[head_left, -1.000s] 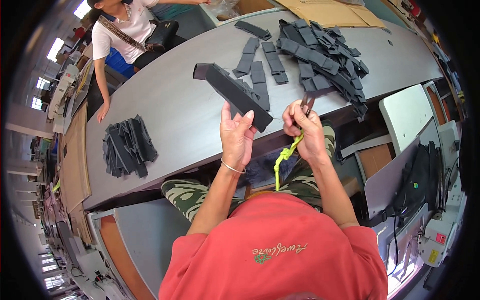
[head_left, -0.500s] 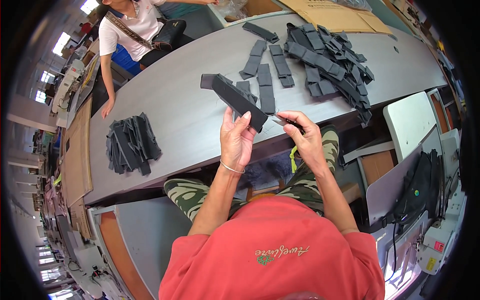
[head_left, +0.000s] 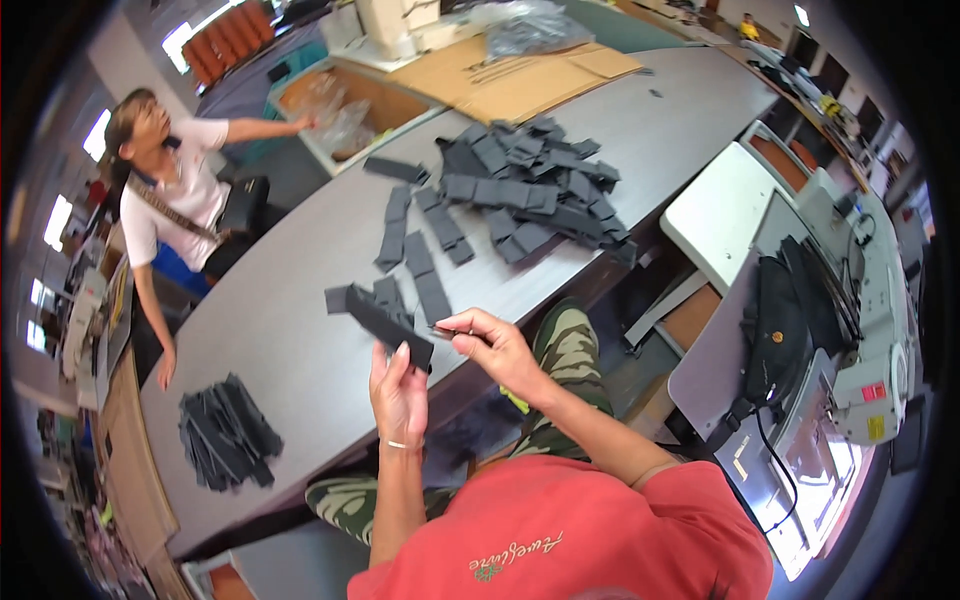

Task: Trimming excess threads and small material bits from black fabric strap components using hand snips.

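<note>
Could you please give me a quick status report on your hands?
Left hand grips dark strip. Right hand pinches small tool at its end. Nothing in between.

Far ahead of me a flattened brown cardboard box (head_left: 520, 75) lies on the grey table, with a crumpled clear plastic bag (head_left: 535, 22) just beyond it. To my right, the white sewing machine carries a small red label (head_left: 873, 392) and a yellow one (head_left: 876, 428) just below

The person wears a red shirt (head_left: 590, 530) with pale lettering, camouflage trousers (head_left: 565, 345), and a thin wrist bangle (head_left: 397, 444).
</note>
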Available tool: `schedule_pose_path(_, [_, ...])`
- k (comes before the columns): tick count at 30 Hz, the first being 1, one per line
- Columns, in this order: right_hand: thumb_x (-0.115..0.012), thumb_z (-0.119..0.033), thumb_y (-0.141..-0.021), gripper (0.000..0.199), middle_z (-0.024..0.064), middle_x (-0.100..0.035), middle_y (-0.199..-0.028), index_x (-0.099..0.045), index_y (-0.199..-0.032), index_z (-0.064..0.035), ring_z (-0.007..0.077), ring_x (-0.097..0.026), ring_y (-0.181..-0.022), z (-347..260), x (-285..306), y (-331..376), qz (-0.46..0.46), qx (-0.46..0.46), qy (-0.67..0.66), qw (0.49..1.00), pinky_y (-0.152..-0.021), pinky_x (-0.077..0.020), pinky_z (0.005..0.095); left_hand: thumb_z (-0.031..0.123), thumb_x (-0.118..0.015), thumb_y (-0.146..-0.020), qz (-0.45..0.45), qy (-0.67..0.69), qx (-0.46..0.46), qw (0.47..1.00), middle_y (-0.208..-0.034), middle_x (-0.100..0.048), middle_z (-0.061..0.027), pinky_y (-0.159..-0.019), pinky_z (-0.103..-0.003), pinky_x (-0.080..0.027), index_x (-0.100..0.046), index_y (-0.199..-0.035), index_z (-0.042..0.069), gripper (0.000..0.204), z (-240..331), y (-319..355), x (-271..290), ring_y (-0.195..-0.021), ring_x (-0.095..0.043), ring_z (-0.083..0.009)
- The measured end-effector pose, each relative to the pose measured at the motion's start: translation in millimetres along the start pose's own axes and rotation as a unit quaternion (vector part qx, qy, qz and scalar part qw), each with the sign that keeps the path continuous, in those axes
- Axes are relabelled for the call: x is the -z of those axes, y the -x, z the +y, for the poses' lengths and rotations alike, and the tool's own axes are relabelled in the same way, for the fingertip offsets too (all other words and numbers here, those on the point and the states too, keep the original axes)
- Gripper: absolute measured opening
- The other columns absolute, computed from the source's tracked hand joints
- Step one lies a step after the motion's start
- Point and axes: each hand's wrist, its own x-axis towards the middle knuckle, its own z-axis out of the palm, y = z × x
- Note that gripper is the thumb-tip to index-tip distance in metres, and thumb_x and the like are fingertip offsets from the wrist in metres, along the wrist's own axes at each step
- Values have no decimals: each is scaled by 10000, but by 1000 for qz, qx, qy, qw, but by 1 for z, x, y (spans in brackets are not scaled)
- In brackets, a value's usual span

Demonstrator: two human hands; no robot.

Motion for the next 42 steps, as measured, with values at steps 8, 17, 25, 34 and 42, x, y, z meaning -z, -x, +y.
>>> schedule_pose_path(8, [-672, -127, -824, 353, -8, -547, -882, -559, -1154, -70, 82, -500, -826, 10, 5, 4, 26, -65, 33, 997, -757, -436, 238, 25, -481, -888, -38, -101, 16, 994, -1062, -589, -121, -797, -317, -515, -203, -1382, 7, 568, -9, 6, -15, -921, -612, -188])
schedule_pose_path(17, [-677, -197, -837, 346, -97, -415, -771, -572, -1146, -82, 7, -362, -630, -11, 3, 11, 11, -119, -156, 981, -531, -268, 178, 31, -530, -841, -106, -241, -9, 965, -1049, -561, -79, -805, -305, -467, -248, -1379, 2, 609, 8, 3, -6, -903, -546, -158])
schedule_pose_path(25, [-673, -167, -831, 461, -103, -448, -759, -500, -1254, -110, 1, -397, -613, -13, -5, 14, 12, -182, -208, 961, -510, -297, 159, 183, -617, -844, -147, -64, 0, 987, -1339, -436, -185, -944, -387, -439, -268, -1368, 100, 635, 8, -1, -15, -1171, -503, -258])
schedule_pose_path(34, [-692, -140, -813, 524, -100, -440, -734, -482, -1283, -46, -8, -369, -581, -7, -14, 14, -21, -194, -201, 960, -496, -281, 155, 144, -472, -870, -88, 90, 9, 992, -1259, -496, -200, -941, -412, -450, -362, -1337, 53, 487, 13, -2, 3, -1102, -538, -291])
schedule_pose_path(42, [-663, -147, -841, 400, -44, -489, -785, -548, -1218, -79, 43, -426, -702, -7, -14, 10, -75, -104, 68, 989, -620, -363, 188, 95, -545, -902, -55, 62, -3, 997, -874, -548, -68, -634, -306, -517, -480, -1201, 51, 310, 10, -1, 8, -720, -581, -179])
